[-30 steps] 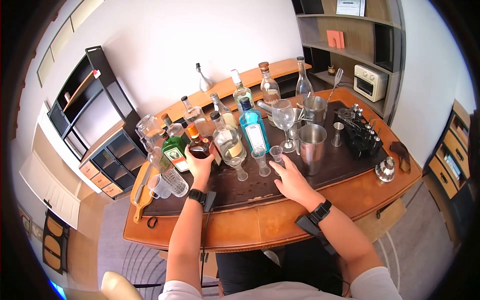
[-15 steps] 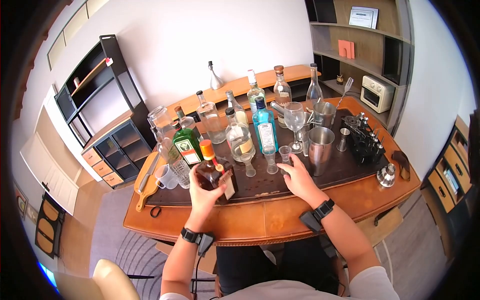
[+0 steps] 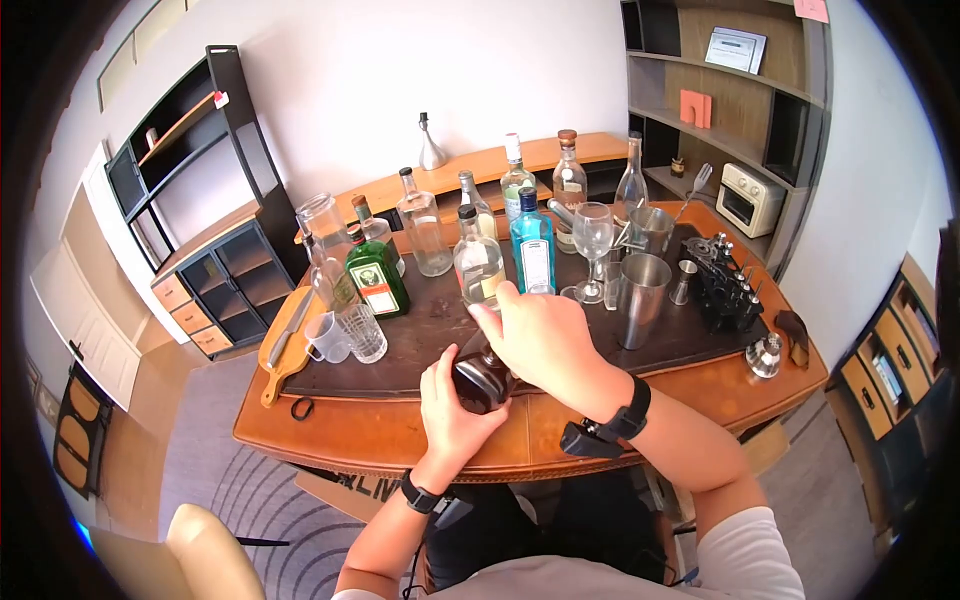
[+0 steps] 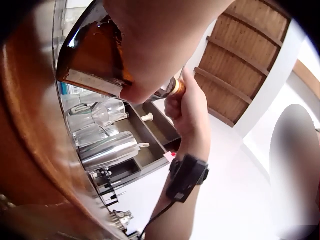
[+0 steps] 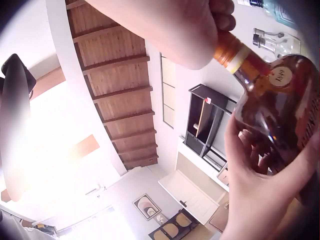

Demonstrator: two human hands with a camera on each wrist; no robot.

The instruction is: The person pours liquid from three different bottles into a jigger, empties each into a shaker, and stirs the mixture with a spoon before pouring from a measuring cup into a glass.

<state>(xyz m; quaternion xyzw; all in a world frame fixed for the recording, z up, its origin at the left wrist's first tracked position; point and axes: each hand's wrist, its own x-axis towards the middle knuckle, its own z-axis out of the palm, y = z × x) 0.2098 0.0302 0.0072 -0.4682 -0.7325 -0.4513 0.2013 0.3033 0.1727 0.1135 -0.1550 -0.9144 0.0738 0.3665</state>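
Observation:
A squarish brown liquor bottle [image 3: 482, 383] is tilted over the table's near edge. My left hand [image 3: 452, 412] grips its body, the thumb on one side and the fingers on the other. At the bottle's neck, my right hand [image 3: 545, 345] has its fingers curled round the orange cap [image 5: 231, 50]. A round "1849" seal [image 5: 279, 76] shows on the glass in the right wrist view. Behind the right hand stand a clear bottle with a black cap [image 3: 478, 258] and a blue bottle [image 3: 533, 250]. The right hand hides the small glasses in the head view.
A green bottle [image 3: 377, 280], a cut-glass tumbler [image 3: 362, 335] and a knife on a wooden board [image 3: 283, 372] are at the left. To the right stand a wine glass [image 3: 592, 235], a metal shaker tin [image 3: 643, 300] and a black rack of bar tools [image 3: 722, 285].
My left hand has brought the brown bottle from among the others toward me and tilted it. My right hand has left the small glasses and taken hold of the cap.

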